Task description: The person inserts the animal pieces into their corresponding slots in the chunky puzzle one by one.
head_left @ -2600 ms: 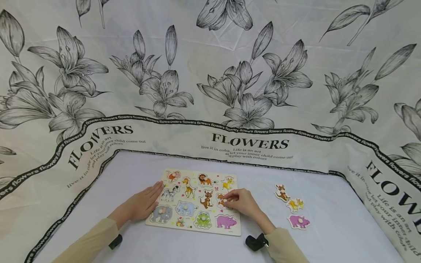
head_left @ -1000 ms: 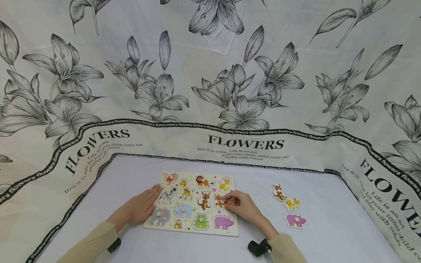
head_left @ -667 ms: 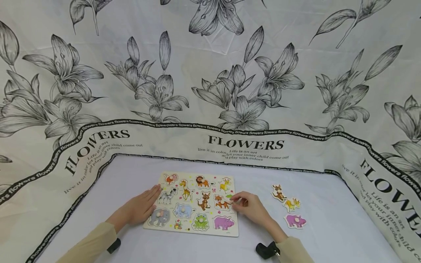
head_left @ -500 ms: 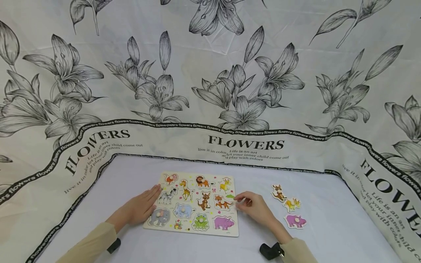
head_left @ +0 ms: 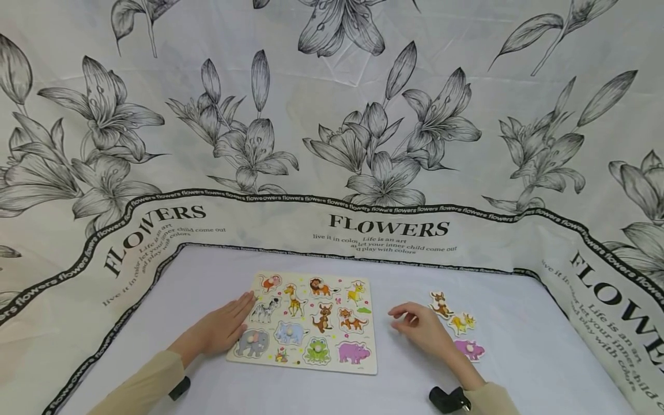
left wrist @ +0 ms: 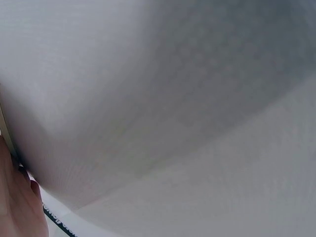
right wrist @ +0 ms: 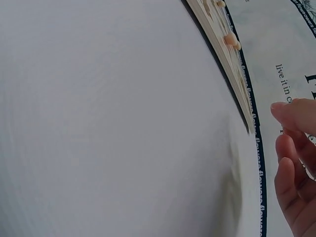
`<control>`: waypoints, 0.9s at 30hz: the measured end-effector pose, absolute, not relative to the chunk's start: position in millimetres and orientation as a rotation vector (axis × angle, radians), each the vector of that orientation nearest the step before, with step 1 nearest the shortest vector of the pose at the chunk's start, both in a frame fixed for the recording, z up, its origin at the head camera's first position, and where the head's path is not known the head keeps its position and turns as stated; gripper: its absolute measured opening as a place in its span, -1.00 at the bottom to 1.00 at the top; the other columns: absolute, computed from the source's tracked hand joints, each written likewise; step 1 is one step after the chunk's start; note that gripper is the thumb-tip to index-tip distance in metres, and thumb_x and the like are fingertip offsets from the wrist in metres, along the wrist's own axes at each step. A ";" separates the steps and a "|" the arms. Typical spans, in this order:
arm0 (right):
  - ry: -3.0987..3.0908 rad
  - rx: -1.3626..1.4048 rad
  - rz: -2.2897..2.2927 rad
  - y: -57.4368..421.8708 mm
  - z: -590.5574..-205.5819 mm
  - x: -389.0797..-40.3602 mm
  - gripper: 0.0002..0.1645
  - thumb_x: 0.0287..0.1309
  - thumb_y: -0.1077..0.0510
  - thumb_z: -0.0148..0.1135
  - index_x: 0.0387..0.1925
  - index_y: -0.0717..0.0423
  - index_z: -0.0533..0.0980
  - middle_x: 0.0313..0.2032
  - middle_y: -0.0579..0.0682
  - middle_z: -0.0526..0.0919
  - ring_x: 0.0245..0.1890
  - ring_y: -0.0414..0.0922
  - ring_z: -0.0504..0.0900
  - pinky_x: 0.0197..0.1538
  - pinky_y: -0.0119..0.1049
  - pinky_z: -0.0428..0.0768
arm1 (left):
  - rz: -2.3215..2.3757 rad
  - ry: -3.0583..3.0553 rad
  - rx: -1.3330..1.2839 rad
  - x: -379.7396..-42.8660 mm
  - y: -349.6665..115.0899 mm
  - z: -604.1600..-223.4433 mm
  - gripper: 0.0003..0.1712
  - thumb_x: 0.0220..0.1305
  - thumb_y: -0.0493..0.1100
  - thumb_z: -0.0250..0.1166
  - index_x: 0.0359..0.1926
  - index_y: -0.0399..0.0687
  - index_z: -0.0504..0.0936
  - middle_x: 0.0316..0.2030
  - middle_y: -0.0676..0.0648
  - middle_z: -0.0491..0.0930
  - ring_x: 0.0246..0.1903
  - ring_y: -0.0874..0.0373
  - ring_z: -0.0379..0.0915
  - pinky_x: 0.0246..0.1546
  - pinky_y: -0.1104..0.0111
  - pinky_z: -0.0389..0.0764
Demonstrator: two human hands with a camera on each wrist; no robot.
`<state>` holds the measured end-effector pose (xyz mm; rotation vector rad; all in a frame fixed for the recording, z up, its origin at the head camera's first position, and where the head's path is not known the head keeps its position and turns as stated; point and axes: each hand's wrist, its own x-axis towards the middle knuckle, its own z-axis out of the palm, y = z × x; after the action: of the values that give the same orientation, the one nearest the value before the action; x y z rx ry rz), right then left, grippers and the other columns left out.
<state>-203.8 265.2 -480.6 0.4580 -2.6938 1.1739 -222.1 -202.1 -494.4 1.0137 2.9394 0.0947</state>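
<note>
A wooden animal puzzle board (head_left: 306,364) lies on the white cloth, with pegged pieces such as the frog (head_left: 317,350) and the elephant (head_left: 252,344) in it. The orange fox (head_left: 353,320) sits near the board's right edge. My left hand (head_left: 220,327) rests along the board's left edge, fingers straight. Right of the board, my right hand (head_left: 421,327) is over the cloth, fingers loosely bent and holding nothing. Beside it lie three loose pieces: a brown kangaroo (head_left: 440,304), a yellow antelope (head_left: 462,323) and a purple hippo (head_left: 471,349), the last partly hidden by the hand.
White cloth (head_left: 404,386) spreads under everything. A flower-printed curtain (head_left: 290,230) stands behind. Black wrist devices (head_left: 449,399) show below the sleeves. In the right wrist view, the board (right wrist: 222,64) appears edge-on with wooden pegs (right wrist: 231,39) standing up.
My right hand has let go of the fox on the board and moved right, toward the loose pieces. My left hand has stayed at the board's left edge.
</note>
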 end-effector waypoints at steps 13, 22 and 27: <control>-2.696 0.353 1.042 300.5 -473.8 -201.4 -0.74 -0.04 0.30 0.43 -0.25 0.02 0.66 -0.32 -0.06 0.72 -0.45 -0.41 0.49 -0.38 -0.47 0.57 | 0.132 3.012 1.078 -222.4 -203.7 -500.4 -0.35 0.47 -0.04 -0.08 0.41 -0.35 0.14 0.43 -0.29 0.13 0.41 -0.17 0.09 0.41 0.14 0.23; -2.728 0.247 1.027 323.6 -470.5 -196.3 -0.76 0.01 0.24 0.42 -0.22 0.03 0.65 -0.27 -0.03 0.72 -0.40 -0.41 0.50 -0.36 -0.48 0.56 | 0.114 2.942 1.031 -222.1 -202.8 -496.6 -0.34 0.48 -0.06 -0.12 0.43 -0.38 0.08 0.46 -0.31 0.03 0.45 -0.18 -0.01 0.43 0.06 0.19; -2.738 0.223 0.966 334.1 -472.6 -194.8 -0.76 0.01 0.20 0.43 -0.21 0.02 0.65 -0.25 -0.02 0.74 -0.39 -0.43 0.50 -0.33 -0.50 0.58 | 0.096 2.988 1.049 -222.5 -204.2 -498.9 -0.35 0.47 -0.05 -0.08 0.42 -0.36 0.12 0.44 -0.29 0.09 0.43 -0.18 0.06 0.42 0.12 0.21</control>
<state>-194.8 334.1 -472.6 0.2225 -2.7379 0.9665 -222.5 -204.2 -498.9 1.0494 2.9883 0.0955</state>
